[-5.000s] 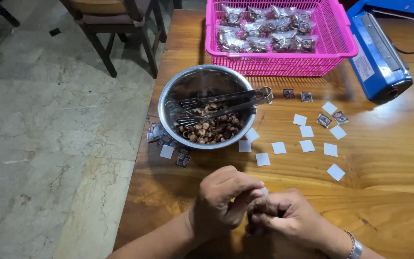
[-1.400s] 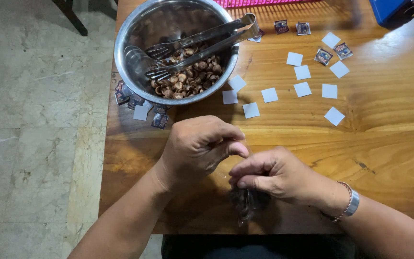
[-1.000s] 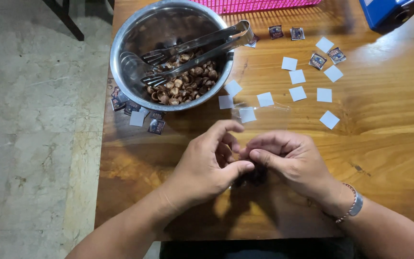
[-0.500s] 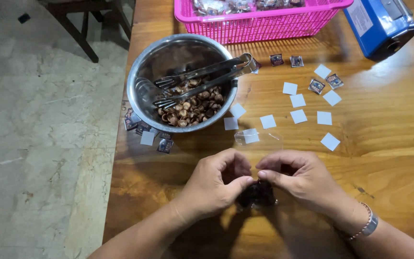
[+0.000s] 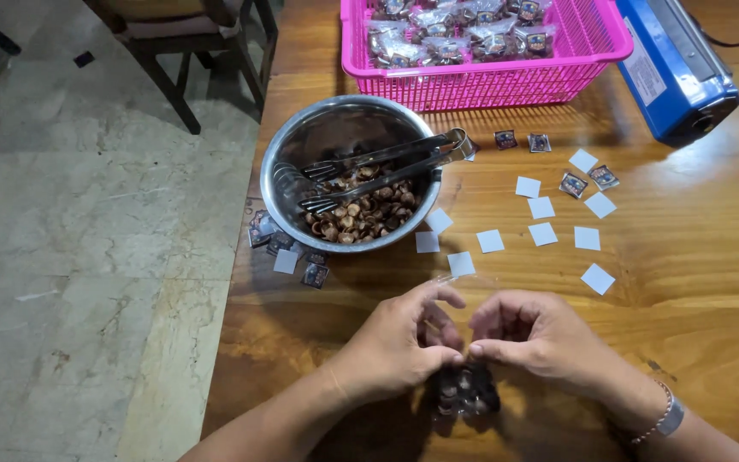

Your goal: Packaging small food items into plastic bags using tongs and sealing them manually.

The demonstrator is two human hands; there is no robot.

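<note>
a small clear bag (image 5: 467,395) of dark brown round pieces sits near the counter's front edge, pinched at its top by the left hand (image 5: 399,349) and the right hand (image 5: 536,342), thumbs and forefingers closed on the plastic. the counter (image 5: 712,291) is glossy, grained brown wood; its left edge drops to a pale marbled floor (image 5: 87,257), where a dark wooden chair (image 5: 190,38) stands. beyond the hands lie flat white paper squares (image 5: 543,233), well spaced, with bare wood between. a round steel bowl (image 5: 284,171) holds more brown pieces and metal tongs (image 5: 387,169). farther back stand a pink mesh basket (image 5: 489,81) of filled packets and a blue boxy machine (image 5: 676,73).
</note>
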